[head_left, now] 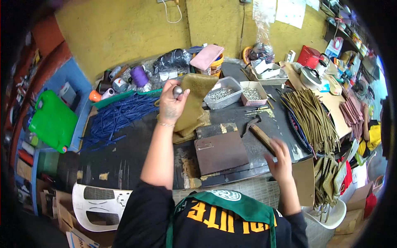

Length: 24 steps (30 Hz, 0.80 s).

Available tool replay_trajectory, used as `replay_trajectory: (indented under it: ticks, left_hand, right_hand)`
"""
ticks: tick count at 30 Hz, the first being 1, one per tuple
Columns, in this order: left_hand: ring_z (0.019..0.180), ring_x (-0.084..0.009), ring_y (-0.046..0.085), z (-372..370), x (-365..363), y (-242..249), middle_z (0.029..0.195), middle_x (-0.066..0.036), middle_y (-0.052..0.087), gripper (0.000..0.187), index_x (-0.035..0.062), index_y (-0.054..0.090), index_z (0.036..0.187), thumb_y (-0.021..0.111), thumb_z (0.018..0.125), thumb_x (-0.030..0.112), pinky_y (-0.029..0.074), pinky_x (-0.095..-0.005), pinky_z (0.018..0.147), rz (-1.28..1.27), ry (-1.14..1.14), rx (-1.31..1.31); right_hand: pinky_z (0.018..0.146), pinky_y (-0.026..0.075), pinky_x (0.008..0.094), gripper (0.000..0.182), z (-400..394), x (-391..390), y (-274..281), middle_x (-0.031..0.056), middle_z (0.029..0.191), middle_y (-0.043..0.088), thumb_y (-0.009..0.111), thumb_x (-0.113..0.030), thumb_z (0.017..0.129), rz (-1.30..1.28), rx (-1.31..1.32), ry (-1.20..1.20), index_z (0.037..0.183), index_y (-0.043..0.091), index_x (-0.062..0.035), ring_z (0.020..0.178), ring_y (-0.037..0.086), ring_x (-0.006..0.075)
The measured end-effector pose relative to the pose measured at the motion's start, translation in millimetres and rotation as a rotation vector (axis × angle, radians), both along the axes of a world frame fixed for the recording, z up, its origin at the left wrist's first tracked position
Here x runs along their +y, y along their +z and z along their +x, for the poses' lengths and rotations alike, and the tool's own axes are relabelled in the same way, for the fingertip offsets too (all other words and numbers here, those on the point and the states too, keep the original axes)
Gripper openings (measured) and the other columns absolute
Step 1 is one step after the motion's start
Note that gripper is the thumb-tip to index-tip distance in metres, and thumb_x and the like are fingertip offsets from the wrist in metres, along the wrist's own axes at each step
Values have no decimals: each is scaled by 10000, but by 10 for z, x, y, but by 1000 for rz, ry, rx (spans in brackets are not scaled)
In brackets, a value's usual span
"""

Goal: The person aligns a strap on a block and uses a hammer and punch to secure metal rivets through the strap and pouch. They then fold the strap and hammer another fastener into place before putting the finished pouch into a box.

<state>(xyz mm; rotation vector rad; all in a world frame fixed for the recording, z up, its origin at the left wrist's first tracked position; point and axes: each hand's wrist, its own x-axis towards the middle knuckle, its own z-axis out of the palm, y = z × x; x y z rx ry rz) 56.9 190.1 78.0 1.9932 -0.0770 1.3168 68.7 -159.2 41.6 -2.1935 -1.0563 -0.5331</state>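
My left hand (171, 103) is closed around a metal tool with a rounded end (177, 90), raised over an olive cloth (192, 99). My right hand (281, 159) has its fingers apart beside the wooden handle of a hammer (262, 137), whose head points away from me on the dark table. Between my hands, a brown leather piece (221, 153) with a small slot near its upper left lies flat, over a dark block (217, 129). Beyond it stand a clear plastic box (223, 93) and a checkered box (253, 93), both holding small metal pieces.
Blue strips (120, 115) lie at the left, near a purple thread cone (139, 76). Olive strips (312, 120) fill a tray at the right. A green jerrycan (53, 120) stands far left. A white chair (101, 204) is at the table's front edge. Someone in yellow (374, 135) is far right.
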Motion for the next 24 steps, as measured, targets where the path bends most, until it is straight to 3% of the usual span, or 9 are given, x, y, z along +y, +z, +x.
replay_trajectory:
  ticks: [2,4,6,7,8,10,12,19,24]
  left_hand:
    - [527,-93,370,-339,-261,390,728,-46,440,208,-6,450,645,656,637,-36,334,-225,483,93,-117,5]
    - [604,-115,439,-627,-334,520,768,-63,478,255,10,426,595,676,610,-35,365,-226,523,226,-168,61]
    - [645,-148,464,-854,-314,484,758,-70,488,277,26,413,557,680,594,-41,380,-244,548,258,-292,96]
    - [648,-162,464,-982,-322,440,728,-73,482,294,37,403,539,683,583,-44,382,-258,554,174,-314,158]
    - [648,-162,464,-1071,-290,408,728,-73,482,294,37,403,539,683,583,-44,382,-258,554,165,-291,182]
    - [631,-154,456,-1270,-256,303,722,-72,474,301,37,396,540,683,590,-37,375,-250,545,155,-223,305]
    - [611,-141,444,-1399,-218,164,712,-68,468,308,30,387,535,684,602,-18,361,-239,530,123,-183,387]
    - [572,-140,425,-1474,-339,-321,698,-59,451,309,8,375,527,667,628,11,350,-232,504,24,-53,560]
    - [574,-141,432,-1420,-413,-551,704,-62,457,293,2,385,535,662,631,4,354,-232,505,-2,-106,614]
  right_hand:
    - [885,351,387,683,165,499,358,153,1191,395,724,-130,554,173,-159,164,1161,420,-62,1063,418,321]
    - [921,304,400,751,206,927,605,155,1219,370,736,-215,553,241,-235,279,1194,376,-63,1070,415,319]
    - [918,289,407,781,275,1237,450,145,1228,372,727,-265,568,269,-72,402,1214,339,-60,1053,430,305]
    - [869,330,390,707,296,1300,341,147,1147,450,715,-279,596,306,223,586,1176,384,-45,1005,462,297]
    - [766,395,326,515,362,1356,112,115,960,556,695,-243,654,188,338,619,1067,479,-25,862,532,214]
    - [674,417,245,307,314,1279,58,49,791,585,656,-174,714,-98,933,741,946,541,-10,735,524,106]
    - [628,410,206,221,338,1246,-119,-6,735,575,632,-114,734,-15,1086,856,906,553,-1,681,480,47]
    - [654,433,290,254,537,1178,-345,132,776,601,613,-218,739,-158,684,829,918,585,-39,676,565,176]
    - [674,435,304,219,582,1106,-458,140,806,603,567,-191,768,-336,809,750,940,592,-57,723,581,243]
